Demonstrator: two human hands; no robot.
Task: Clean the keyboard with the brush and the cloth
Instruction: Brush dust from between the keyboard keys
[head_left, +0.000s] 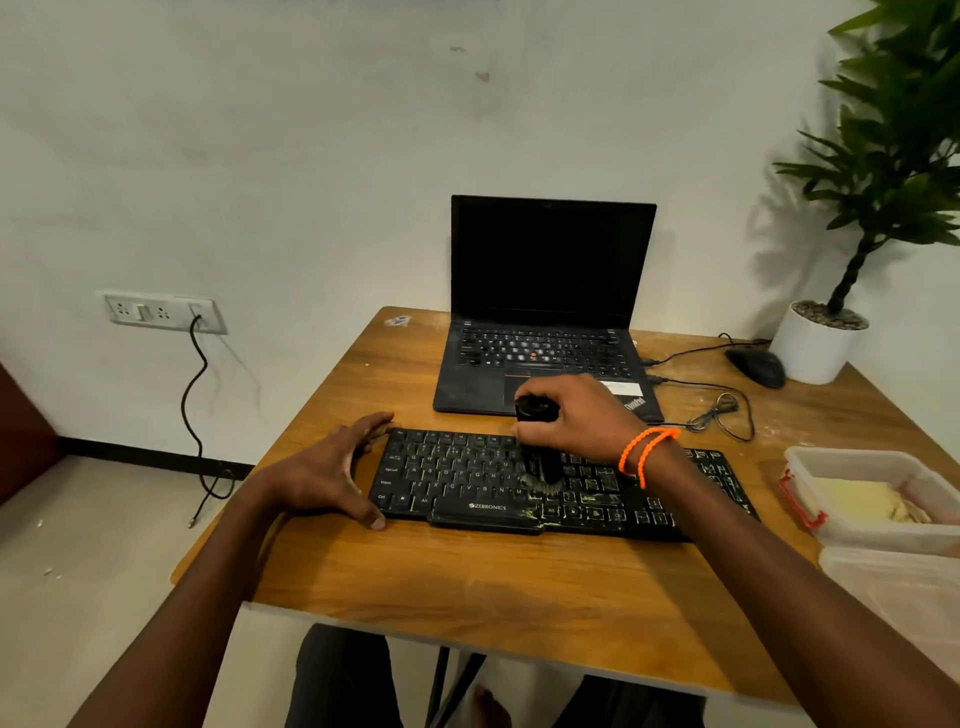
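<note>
A black keyboard (457, 478) lies across the wooden table (467, 582), its right half streaked with pale dust. My right hand (576, 421) grips a black brush (540, 457) upright over the middle keys, its bristles touching the keys near the space bar. My left hand (332, 473) holds the keyboard's left end, fingers on the far corner and thumb on the near corner. A yellowish cloth (862, 501) lies in a clear plastic box (810, 467) at the right.
An open black laptop (545, 322) stands behind the keyboard. A mouse (756, 366), cables (722, 410) and a potted plant (826, 343) sit at the back right. A plastic lid (904, 587) lies near the right edge. A wall socket (161, 312) is at the left.
</note>
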